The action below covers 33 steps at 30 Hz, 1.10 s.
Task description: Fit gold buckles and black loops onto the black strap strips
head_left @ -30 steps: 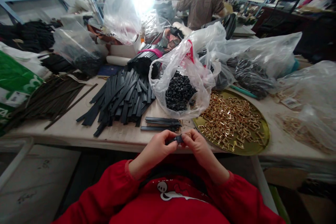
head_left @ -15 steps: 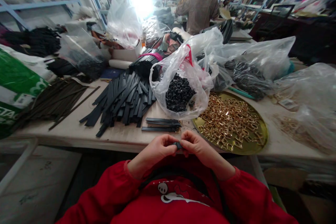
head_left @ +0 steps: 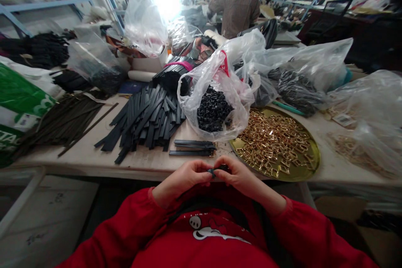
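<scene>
My left hand (head_left: 185, 178) and my right hand (head_left: 238, 176) meet just in front of the table edge, fingers pinched together on a small black strap piece (head_left: 216, 170) held between them. Right behind the hands lie two dark finished straps (head_left: 193, 148) on the table. A round gold tray (head_left: 309, 171) heaped with gold buckles sits just right of my right hand. A clear plastic bag of black loops (head_left: 213, 111) stands open behind the straps. A pile of black leather strips (head_left: 147, 119) spreads to the left of that bag.
Thin brown strips (head_left: 59, 123) and a green-and-white sack (head_left: 15, 104) fill the table's left. More plastic bags (head_left: 301, 75) crowd the right and back. Another person (head_left: 238, 2) stands at a far bench, back turned. Blue shelving runs along the left wall.
My hands stay together at the table edge, shifting slightly lower in view while the fingers work the small black piece. The head view has shifted a little.
</scene>
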{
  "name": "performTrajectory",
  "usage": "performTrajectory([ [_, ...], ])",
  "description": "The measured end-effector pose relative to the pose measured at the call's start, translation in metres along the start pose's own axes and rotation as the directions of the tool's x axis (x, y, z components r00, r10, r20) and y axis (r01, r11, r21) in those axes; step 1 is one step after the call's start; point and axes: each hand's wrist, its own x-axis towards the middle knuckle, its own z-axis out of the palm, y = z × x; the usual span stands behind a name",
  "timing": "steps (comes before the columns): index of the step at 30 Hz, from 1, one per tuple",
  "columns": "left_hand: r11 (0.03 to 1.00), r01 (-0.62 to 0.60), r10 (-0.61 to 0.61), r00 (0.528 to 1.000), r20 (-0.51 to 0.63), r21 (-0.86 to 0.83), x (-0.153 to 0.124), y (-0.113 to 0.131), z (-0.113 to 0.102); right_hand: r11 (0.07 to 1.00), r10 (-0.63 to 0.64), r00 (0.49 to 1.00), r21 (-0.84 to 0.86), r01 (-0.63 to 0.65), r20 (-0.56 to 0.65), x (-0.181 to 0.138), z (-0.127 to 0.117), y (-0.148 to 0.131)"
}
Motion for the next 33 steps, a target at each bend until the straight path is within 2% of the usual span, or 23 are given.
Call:
performTrajectory([
  [3, 0.999, -0.008, 0.009, 1.0, -0.015, 0.039, -0.001, 0.005, 0.004, 0.99, 0.095, 0.995, 0.097, -0.098, 0.039, 0.001, -0.002, 0.002],
  [6, 0.995, -0.03, 0.033, 0.999, -0.034, 0.092, 0.0, 0.006, 0.008, 0.993, 0.105, 0.994, 0.065, -0.102, -0.03, 0.003, -0.002, 0.004],
  [9, 0.997, -0.029, 0.032, 0.999, -0.042, 0.076, 0.004, 0.0, 0.009, 0.998, 0.001, 0.991, -0.064, -0.009, -0.131, 0.006, 0.002, 0.009],
  [11, 1.0, -0.003, 0.005, 0.998, -0.056, 0.031, 0.006, -0.005, 0.006, 0.985, -0.102, 0.985, -0.149, 0.081, -0.138, 0.006, 0.005, 0.012],
  [14, 0.999, 0.023, -0.022, 0.999, -0.05, 0.023, 0.007, -0.009, 0.001, 0.971, -0.135, 0.989, -0.208, 0.121, -0.057, 0.003, 0.007, 0.014],
  [20, 0.991, -0.012, 0.003, 0.998, 0.064, 0.132, -0.001, -0.008, -0.003, 0.933, -0.171, 0.982, -0.305, 0.189, 0.083, -0.002, 0.003, 0.005],
  [24, 0.98, 0.008, -0.01, 1.0, 0.005, 0.198, -0.002, -0.011, 0.0, 0.924, -0.19, 0.972, -0.309, 0.225, 0.141, -0.003, 0.002, 0.003],
  [26, 0.978, 0.012, -0.01, 1.0, -0.008, 0.208, -0.003, -0.011, 0.002, 0.937, -0.158, 0.98, -0.295, 0.188, 0.123, -0.005, 0.002, 0.003],
  [28, 0.98, 0.005, -0.006, 1.0, 0.005, 0.199, -0.005, -0.009, 0.003, 0.971, -0.072, 0.989, -0.219, 0.1, 0.132, -0.007, 0.0, 0.004],
  [31, 0.986, -0.013, 0.006, 0.999, 0.04, 0.164, -0.011, -0.006, 0.001, 0.998, 0.06, 0.97, -0.025, -0.056, 0.235, -0.012, -0.004, 0.005],
  [33, 0.99, -0.007, 0.0, 0.999, 0.051, 0.138, -0.014, -0.005, 0.0, 0.996, 0.069, 0.965, 0.035, -0.08, 0.253, -0.016, -0.007, 0.005],
])
